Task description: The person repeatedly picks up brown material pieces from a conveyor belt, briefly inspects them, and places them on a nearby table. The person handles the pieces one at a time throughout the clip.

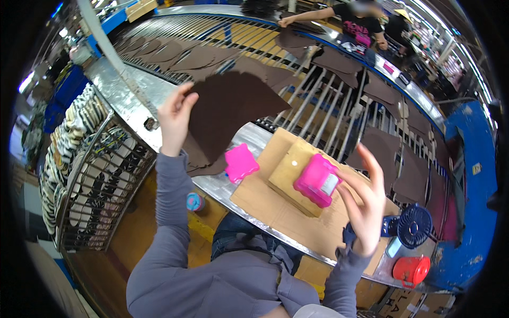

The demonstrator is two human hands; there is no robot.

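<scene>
My left hand point(177, 114) is raised at the left edge of a dark brown cut sheet point(228, 108), its thumb and fingers closed on that edge. The sheet hangs tilted above more brown sheets at the table's edge. My right hand point(363, 204) has its fingers spread, the thumb tip close to a bright pink scalloped block point(308, 183) with a pale rectangle on top. Whether it touches is unclear. The block sits on a wooden board point(283, 177), which lies on cardboard point(254, 199). A second pink scalloped piece point(242, 162) lies left of the board.
Beyond the table, a roller conveyor point(318, 119) carries several stacks of brown pieces. A wire basket of patterned pieces point(103, 180) stands left. At right are a small blue fan point(415, 226), a red container point(411, 271) and a blue machine point(469, 175). A person point(360, 26) works across the conveyor.
</scene>
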